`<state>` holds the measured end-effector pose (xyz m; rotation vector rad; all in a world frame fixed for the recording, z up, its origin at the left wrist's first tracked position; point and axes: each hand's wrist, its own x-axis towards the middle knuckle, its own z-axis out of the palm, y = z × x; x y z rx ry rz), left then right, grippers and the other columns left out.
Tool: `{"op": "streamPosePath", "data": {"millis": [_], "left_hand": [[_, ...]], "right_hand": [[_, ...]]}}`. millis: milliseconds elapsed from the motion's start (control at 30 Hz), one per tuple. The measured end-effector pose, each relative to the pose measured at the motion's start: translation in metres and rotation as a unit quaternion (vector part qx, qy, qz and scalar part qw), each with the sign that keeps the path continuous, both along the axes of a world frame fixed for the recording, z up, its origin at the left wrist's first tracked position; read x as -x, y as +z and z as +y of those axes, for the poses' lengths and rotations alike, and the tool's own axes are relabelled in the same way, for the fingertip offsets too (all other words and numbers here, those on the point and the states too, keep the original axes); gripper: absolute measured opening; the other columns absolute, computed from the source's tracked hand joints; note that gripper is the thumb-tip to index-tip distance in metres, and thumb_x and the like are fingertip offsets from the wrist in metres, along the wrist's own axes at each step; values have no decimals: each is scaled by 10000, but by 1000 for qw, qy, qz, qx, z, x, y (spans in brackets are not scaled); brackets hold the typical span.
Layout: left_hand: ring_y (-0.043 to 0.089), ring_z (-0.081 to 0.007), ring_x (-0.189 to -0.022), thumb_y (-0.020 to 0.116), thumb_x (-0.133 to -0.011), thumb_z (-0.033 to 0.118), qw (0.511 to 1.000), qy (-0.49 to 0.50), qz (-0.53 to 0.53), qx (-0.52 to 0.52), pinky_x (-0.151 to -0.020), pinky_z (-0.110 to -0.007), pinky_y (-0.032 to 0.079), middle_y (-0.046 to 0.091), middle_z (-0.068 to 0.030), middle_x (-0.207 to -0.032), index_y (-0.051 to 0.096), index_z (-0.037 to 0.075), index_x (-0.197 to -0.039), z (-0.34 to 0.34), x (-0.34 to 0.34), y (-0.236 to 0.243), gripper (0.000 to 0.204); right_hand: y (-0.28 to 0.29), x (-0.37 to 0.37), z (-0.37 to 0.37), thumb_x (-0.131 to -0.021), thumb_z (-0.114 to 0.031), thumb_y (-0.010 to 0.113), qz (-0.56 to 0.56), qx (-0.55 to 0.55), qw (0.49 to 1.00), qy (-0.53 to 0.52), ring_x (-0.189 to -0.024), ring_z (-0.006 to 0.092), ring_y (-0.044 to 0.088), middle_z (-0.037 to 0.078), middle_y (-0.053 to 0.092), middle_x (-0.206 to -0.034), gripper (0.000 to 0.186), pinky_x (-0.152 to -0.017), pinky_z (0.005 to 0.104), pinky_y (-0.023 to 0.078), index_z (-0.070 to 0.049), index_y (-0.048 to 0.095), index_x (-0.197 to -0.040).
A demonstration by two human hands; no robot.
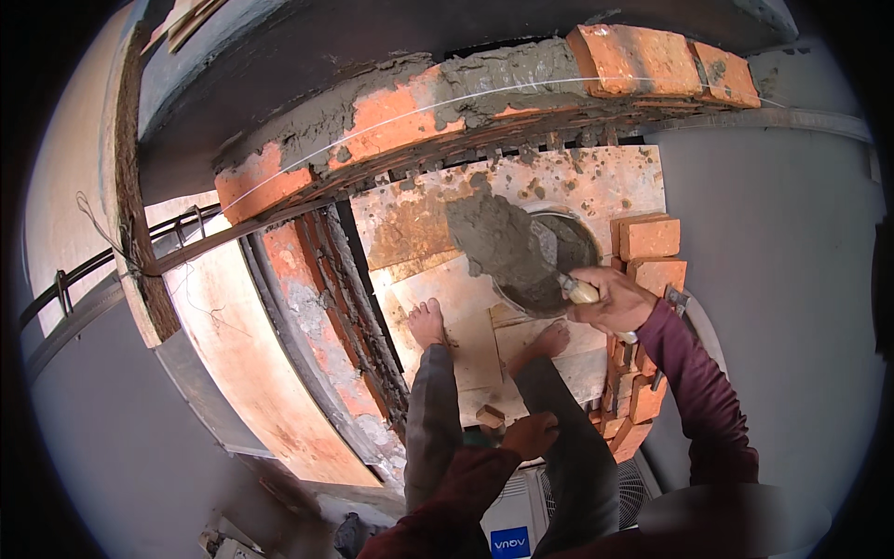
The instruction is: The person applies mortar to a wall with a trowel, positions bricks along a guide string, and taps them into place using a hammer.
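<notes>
My right hand [615, 300] is closed around the pale handle of a trowel [582, 291]. A big heap of wet grey mortar [498, 238] covers its blade, held above a round tub [594, 244] that has more mortar in it. Low in the view, my left hand [531, 435] is closed beside my leg. A small brown block-shaped end [490, 415] shows next to its fingers; whether the hand grips it is unclear. Ahead runs a brick wall [396, 116] with mortar spread on top and a few bricks [643, 61] laid at its right end.
A white string [484, 97] stretches along the wall. Bricks [649, 238] are stacked right of the tub. My bare feet [426, 323] stand on mortar-spattered boards [456, 307]. At left are a lower brick wall [317, 317] and a wooden post [130, 177]. A fan unit [515, 508] sits below.
</notes>
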<state>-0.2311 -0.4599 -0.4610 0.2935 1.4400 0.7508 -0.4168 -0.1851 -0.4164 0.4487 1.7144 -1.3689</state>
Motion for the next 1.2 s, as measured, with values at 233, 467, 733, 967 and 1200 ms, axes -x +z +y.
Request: {"op": "streamPosePath", "data": {"millis": [233,467,733,967,1200], "left_hand": [[655,-301,-1083,626,-871,270,999,41,-8,-35,-917,-410,512,686,-130,-1111,627,79,-1163,-2,-23,-16,350],[656,-300,-1078,637,-866,231,991,72,-19,-111,-917,-401,514,678,-135,-1129,629,55,-1148,8,-7,-5,333],[659,-304,-1071,628,-872,206,991,59,-24,-121,-919,-400,513,680,-149,-1114,646,36,-1120,6,14,1,302],[660,-306,-1066,605,-893,223,992,33,-65,-104,-933,-394,504,686,-146,-1116,657,44,-1137,6,24,1,307],[665,-311,-1035,582,-903,227,993,20,-37,-113,-916,-398,510,688,-155,-1096,662,68,-1160,9,13,-12,313]], "right_hand": [[25,135,-41,-839,-154,642,292,-199,926,131,-947,403,644,217,637,-1030,386,-791,439,522,16,568,-1178],[-29,148,-66,-897,-88,588,497,-433,742,124,-872,348,635,149,539,-936,398,-692,472,531,-50,513,-1286],[-11,119,-73,-923,-174,622,433,-324,841,-5,-875,454,633,257,620,-1010,419,-726,484,515,9,492,-1276],[0,78,-82,-996,-290,546,354,-186,917,-13,-844,532,613,339,626,-856,420,-713,525,484,57,503,-1228],[8,99,-85,-1003,-275,539,274,-218,935,-46,-904,544,602,364,621,-858,448,-749,540,480,109,494,-1228]]}}
